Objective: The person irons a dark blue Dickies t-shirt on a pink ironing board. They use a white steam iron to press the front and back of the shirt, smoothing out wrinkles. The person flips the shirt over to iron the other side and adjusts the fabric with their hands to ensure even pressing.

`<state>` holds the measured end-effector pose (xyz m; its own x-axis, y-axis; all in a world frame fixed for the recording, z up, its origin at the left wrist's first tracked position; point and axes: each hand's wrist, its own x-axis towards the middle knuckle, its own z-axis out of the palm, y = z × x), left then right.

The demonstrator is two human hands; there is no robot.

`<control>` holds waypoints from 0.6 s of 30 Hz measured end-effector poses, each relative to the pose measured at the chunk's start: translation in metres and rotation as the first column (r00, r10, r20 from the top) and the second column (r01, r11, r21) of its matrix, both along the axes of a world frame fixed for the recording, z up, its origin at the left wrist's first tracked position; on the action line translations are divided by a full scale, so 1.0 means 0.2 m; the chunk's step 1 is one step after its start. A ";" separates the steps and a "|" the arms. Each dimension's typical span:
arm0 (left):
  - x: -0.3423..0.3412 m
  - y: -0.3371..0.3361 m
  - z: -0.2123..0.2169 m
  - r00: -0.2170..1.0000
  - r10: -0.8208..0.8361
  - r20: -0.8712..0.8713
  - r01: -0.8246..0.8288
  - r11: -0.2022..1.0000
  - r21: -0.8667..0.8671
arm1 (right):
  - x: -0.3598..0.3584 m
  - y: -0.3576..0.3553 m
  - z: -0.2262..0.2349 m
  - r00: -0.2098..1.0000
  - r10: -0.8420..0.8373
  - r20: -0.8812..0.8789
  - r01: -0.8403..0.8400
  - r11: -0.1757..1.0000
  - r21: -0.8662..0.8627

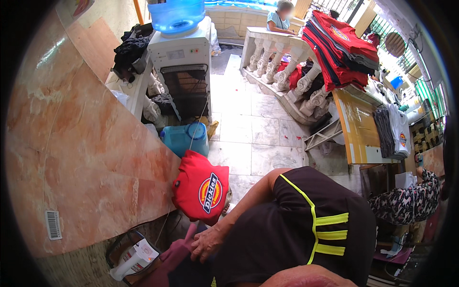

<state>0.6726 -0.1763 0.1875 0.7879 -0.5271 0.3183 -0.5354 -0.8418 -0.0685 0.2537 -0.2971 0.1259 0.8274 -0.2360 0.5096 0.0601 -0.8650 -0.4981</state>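
Note:
My right arm reaches leftward from a black sleeve with yellow-green stripes. My right hand (pixel 206 243) is low in the middle, its fingers bent over a maroon cloth (pixel 174 256) and appearing closed on it; the fingertips are partly hidden. Dark cloth lies beneath the hand. Just above it, apart from my fingers, is a folded red T-shirt (pixel 201 186) with a round printed emblem facing up. It sits beside the corner of the pinkish marble-patterned board. What supports the shirt is mostly hidden. My left hand does not show.
The marble-patterned board (pixel 91 158) fills the left. Ahead stand a blue water container (pixel 185 138) and a water dispenser (pixel 184 57). Stacked shirts (pixel 339 50) top a white balustrade (pixel 282 62), behind which a person (pixel 277 21) sits. At right is another person's patterned sleeve (pixel 406 201).

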 end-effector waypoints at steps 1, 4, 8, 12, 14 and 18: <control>-0.01 -0.01 0.00 1.000 -0.005 -0.003 0.005 1.000 0.000 | 0.00 0.00 0.00 1.000 -0.006 0.008 0.006 1.000 0.003; -0.03 -0.01 0.02 1.000 -0.005 -0.010 0.005 1.000 -0.002 | 0.01 -0.01 0.00 1.000 0.003 0.006 -0.003 1.000 0.015; -0.03 0.00 0.03 1.000 -0.004 -0.027 0.004 1.000 -0.011 | 0.00 -0.02 0.01 0.999 0.030 -0.016 -0.029 0.998 0.050; -0.05 0.00 0.04 0.999 -0.001 -0.041 0.000 1.000 -0.012 | 0.00 -0.03 0.01 0.999 0.046 -0.018 -0.045 0.996 0.079; -0.05 -0.01 0.04 0.999 0.015 -0.049 -0.016 1.000 -0.010 | 0.00 -0.04 0.02 0.999 0.051 -0.018 -0.049 0.994 0.094; -0.09 -0.01 0.08 0.997 0.041 -0.069 -0.041 0.999 -0.009 | 0.01 -0.05 0.03 0.997 0.072 -0.022 -0.069 0.990 0.120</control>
<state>0.6538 -0.1791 0.2028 0.8290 -0.4908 0.2682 -0.5036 -0.8636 -0.0239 0.2556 -0.3080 0.1321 0.8569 -0.2343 0.4591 0.1041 -0.7937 -0.5993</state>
